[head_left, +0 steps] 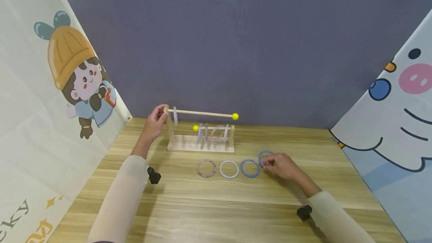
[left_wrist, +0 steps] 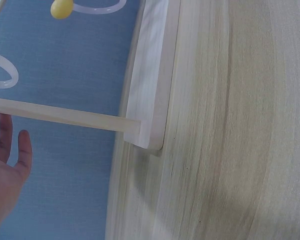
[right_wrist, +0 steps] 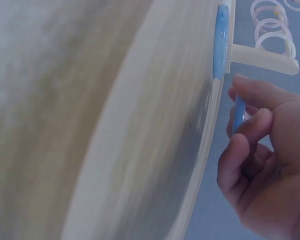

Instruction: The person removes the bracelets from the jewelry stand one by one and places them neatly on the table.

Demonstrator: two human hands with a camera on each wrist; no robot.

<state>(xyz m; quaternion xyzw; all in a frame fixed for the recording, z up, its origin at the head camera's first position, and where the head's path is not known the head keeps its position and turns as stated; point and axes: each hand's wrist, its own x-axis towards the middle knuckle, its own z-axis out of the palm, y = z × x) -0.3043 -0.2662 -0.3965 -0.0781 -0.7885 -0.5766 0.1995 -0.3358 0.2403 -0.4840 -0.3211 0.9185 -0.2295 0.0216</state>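
A wooden bangle stand (head_left: pixel 189 145) has two rods tipped with yellow balls. At the top of its tall left post, my left hand (head_left: pixel 156 123) grips the wood with its fingertips. One pale bangle (head_left: pixel 175 117) hangs on the upper rod near that post; several more hang on the lower rod. To the right, my right hand (head_left: pixel 281 166) pinches a blue bangle (head_left: pixel 260 157) between thumb and fingers, tilted up off the table in the right wrist view. Beside it on the table lie another blue bangle (head_left: pixel 250 176), a white bangle (head_left: pixel 229 177) and a brownish bangle (head_left: pixel 206 176).
The wood-grain table (head_left: pixel 209 205) ends at a dark blue-grey backdrop (head_left: pixel 236 48) just behind the stand. Cartoon-printed panels flank it, a left panel (head_left: pixel 30 104) and a right panel (head_left: pixel 368 138). Small black devices are on both wrists.
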